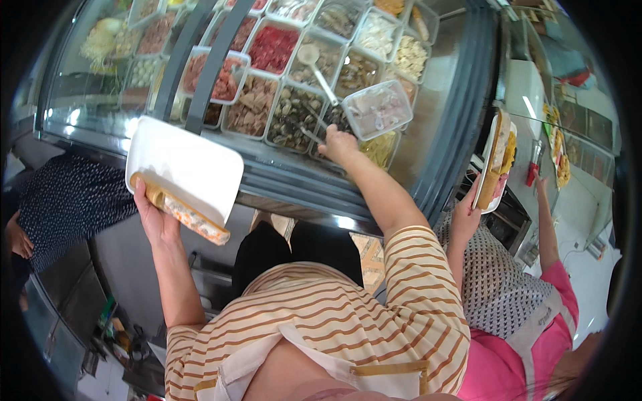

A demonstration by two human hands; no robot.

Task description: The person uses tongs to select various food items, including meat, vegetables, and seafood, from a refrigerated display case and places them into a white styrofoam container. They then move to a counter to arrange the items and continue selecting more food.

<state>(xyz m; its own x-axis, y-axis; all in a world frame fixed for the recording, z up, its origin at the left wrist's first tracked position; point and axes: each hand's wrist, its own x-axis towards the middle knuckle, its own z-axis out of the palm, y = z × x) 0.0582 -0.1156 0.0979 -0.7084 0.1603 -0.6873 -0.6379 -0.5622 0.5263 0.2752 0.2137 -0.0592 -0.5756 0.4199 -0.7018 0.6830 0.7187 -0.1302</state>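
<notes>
My left hand (156, 218) holds a white rectangular tray (188, 160) at its lower left corner, together with a long bread-like roll with white and orange filling (188, 218) lying along the tray's near edge. My right hand (341, 146) reaches over the glass-sided display case, at metal tongs (311, 131) among tubs of dark food; its exact grip is unclear. Beside it are a tub of clams or similar shellfish (293, 118), a clear lidded tub (377, 109) set at an angle, and yellow strips (379, 148). A white ladle (318, 72) rests across the tubs behind.
Case rails (301, 185) run between my body and the tubs. Two dark bars (215, 65) cross above the tubs at left. At right, a co-worker in pink (531, 311) holds a loaded tray (494, 165) and reaches for a red-based bottle (534, 165). Another person's hand (19, 238) shows at far left.
</notes>
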